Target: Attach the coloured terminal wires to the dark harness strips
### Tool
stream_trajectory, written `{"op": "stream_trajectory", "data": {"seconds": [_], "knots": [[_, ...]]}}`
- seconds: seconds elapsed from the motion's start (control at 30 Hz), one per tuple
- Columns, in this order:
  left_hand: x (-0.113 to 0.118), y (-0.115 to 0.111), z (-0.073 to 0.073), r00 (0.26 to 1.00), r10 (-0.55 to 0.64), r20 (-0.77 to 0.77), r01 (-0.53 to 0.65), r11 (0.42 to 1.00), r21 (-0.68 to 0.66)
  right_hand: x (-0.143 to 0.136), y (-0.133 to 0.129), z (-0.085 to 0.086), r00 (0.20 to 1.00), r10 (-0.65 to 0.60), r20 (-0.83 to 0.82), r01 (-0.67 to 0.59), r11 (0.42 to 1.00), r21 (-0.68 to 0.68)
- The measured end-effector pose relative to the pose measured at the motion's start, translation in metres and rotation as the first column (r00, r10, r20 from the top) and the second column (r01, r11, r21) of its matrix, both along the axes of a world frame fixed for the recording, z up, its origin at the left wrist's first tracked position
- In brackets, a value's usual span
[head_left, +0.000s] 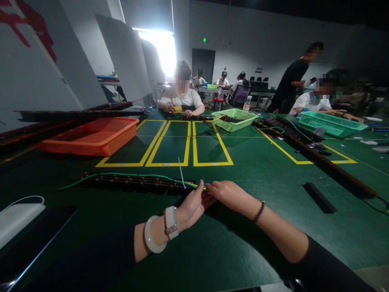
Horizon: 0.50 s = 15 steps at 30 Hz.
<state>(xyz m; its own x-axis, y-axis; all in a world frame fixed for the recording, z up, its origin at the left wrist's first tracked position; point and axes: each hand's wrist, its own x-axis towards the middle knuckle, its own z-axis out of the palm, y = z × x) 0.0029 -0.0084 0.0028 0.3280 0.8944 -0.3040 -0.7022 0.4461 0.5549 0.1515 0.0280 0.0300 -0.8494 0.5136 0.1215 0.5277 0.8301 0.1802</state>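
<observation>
My left hand (192, 206) is closed around the end of a bundle of wires (191, 184), its thumb pointing up. The bundle shows green, yellow and blue strands. From the other side my right hand (228, 195) pinches the same wires, its fingertips touching the left hand. A long dark strip (130, 182) with shiny metal bits lies to the left, and a green wire (121, 174) runs along its top. A white cable tie (181, 172) sticks up from the strip near the left hand. The wire ends are hidden by my fingers.
An orange basket (91, 142) stands at the left beside stacked dark strips (75, 113). Green baskets (235, 121) sit farther back. A short black piece (319, 198) lies at right, near a long strip (328, 166). A dark flat device (39, 239) rests at near left. People sit across the table.
</observation>
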Motion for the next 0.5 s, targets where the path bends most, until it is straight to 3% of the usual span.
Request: {"op": "stream_trajectory", "data": {"seconds": [0.2, 0.5], "knots": [[0.001, 0.001, -0.001, 0.999, 0.044, -0.025, -0.043, 0.999, 0.004, 0.000, 0.000, 0.003, 1.000, 0.028, 0.001, -0.028, 0.996, 0.080], [0.000, 0.003, -0.004, 0.999, 0.025, 0.029, -0.026, 0.999, 0.025, 0.004, -0.003, 0.015, 0.991, 0.126, -0.054, -0.123, 0.990, 0.063]]}}
